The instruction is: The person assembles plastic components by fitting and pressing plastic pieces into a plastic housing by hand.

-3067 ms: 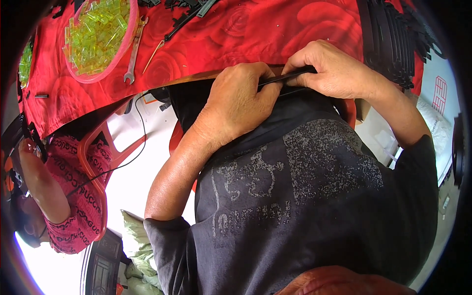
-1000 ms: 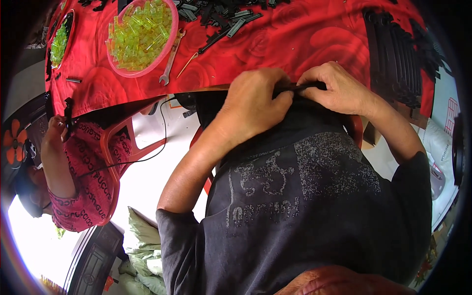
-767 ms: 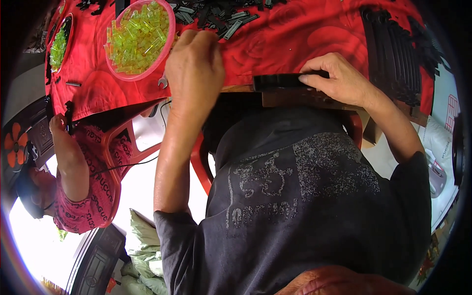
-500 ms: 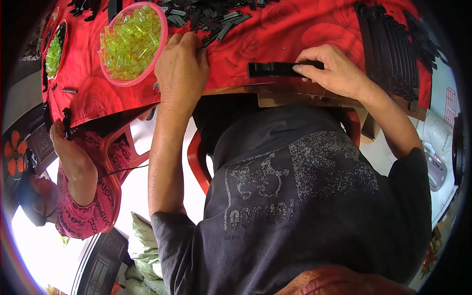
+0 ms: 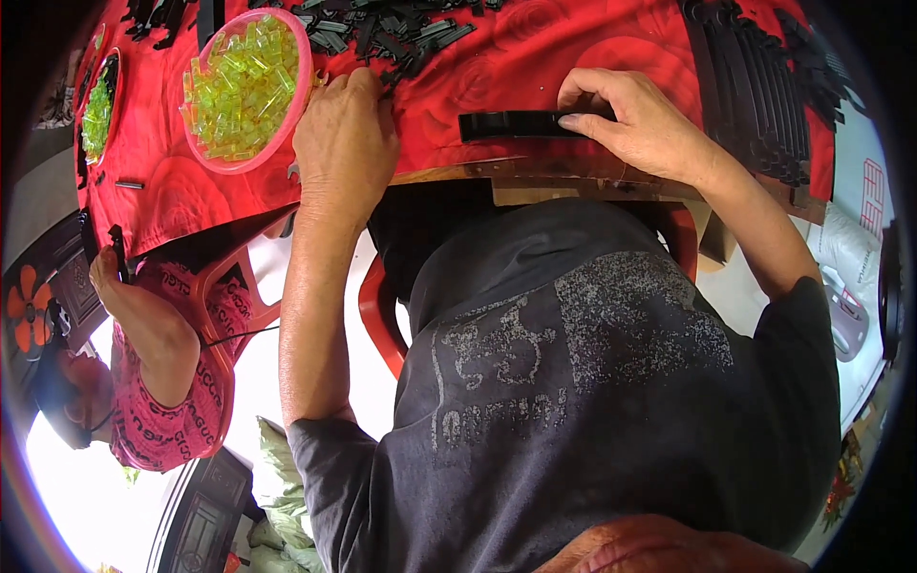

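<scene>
My right hand (image 5: 635, 124) pinches one end of a long black plastic strip (image 5: 511, 125) between thumb and fingers. The strip lies level near the table's front edge, its free end toward the left. My left hand (image 5: 344, 134) is beside the pink basin (image 5: 304, 100), back upward, with its fingers bent down and closed. Its fingertips are hidden, so whatever they hold cannot be made out. Yellow-green clear plastic pieces (image 5: 244, 91) fill the basin. Part of a small metal wrench (image 5: 293, 172) shows beside my left wrist.
Loose black parts (image 5: 392, 33) lie heaped at the back on the red tablecloth (image 5: 535, 67). Long black strips (image 5: 750, 95) stand in a row at the right. A second container with green pieces (image 5: 97, 119) sits far left, near another person's arm (image 5: 143, 325) holding a dark part.
The black strip and my right hand have shifted slightly left and up in the view. My left hand stays by the basin, with its fingers still bent down. The whole view has also moved slightly.
</scene>
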Tool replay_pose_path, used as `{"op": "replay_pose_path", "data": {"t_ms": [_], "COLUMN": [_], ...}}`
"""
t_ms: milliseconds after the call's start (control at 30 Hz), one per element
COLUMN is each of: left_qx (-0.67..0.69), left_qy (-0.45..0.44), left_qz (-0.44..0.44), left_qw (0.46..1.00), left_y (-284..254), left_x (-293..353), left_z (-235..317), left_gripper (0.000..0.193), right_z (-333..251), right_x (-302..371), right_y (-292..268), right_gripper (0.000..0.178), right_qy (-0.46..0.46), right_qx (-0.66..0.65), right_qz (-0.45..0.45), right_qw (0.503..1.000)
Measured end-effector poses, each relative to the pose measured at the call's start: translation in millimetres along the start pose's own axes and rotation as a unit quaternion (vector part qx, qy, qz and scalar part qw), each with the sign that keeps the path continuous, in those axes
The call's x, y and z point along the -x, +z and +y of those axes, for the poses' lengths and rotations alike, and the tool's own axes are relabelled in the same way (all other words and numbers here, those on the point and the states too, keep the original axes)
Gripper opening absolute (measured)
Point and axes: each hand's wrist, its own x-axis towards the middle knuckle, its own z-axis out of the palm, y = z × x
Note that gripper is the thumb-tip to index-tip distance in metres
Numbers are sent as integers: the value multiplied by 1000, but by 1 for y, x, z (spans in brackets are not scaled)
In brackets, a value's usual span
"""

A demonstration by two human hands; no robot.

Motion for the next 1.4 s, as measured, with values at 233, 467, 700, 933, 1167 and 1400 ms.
{"op": "replay_pose_path", "data": {"t_ms": [233,467,700,933,1167,1400], "left_qx": [76,279,262,166,113,141], "left_qy": [-10,9,58,64,67,103], "left_qz": [19,-40,-48,-85,-90,-88], "left_qw": [997,959,962,980,987,981], "left_y": [-24,-35,-17,-13,-14,-15], "left_x": [5,16,17,11,12,12], "left_z": [13,54,73,77,76,71], "left_gripper": [8,13,9,22,23,18], "right_z": [-2,4,3,6,-1,10], "right_x": [-5,-8,-7,-2,20,26], "right_y": [0,2,5,5,5,22], "right_gripper": [11,14,15,21,20,25], "right_qy": [7,-47,-41,-62,-135,-204], "right_qx": [38,35,43,38,73,153], "right_qz": [19,46,66,92,171,217], "right_qw": [999,997,996,993,973,942]}}
